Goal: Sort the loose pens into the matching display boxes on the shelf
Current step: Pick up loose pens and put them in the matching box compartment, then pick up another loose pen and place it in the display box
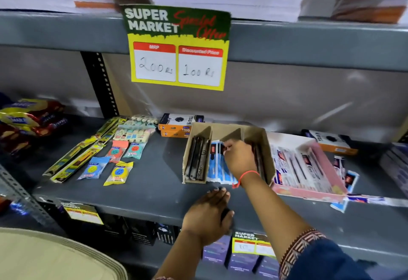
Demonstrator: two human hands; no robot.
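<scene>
A brown cardboard display box (263,145) with dividers stands on the grey shelf (154,191). Its left slot holds dark packed pens (196,160); its middle slot holds blue-and-white pen packs (217,167). My right hand (239,158) reaches into the middle slot, fingers pinched on a blue-and-white pen pack. A pink display box (309,192) to the right holds more white pen packs. Loose pen packs (344,178) lie beside it. My left hand (209,215) rests palm down on the shelf's front edge, over something dark I cannot make out.
Orange and black pen cartons (176,125) sit behind the brown box. Toy and eraser packets (119,158) and long yellow packs (77,158) lie to the left, snack bags (28,120) further left. A yellow price sign (178,59) hangs from the upper shelf.
</scene>
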